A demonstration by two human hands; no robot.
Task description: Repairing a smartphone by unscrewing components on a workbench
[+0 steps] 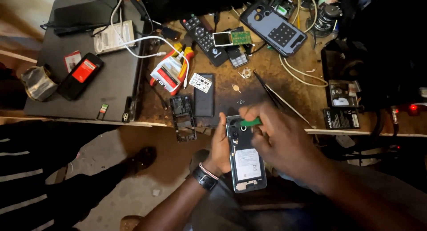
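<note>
one opened phone (246, 162), gripped along its edge by left hand (221, 147); one green tool (251, 122), pinched in right hand (278, 140); one tweezers (271, 94) on bench (275, 75).

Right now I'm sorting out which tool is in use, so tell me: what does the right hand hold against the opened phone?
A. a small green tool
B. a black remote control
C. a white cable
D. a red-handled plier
A: the right hand pinches a small green tool at the top of the opened phone, which the left hand steadies.
</note>
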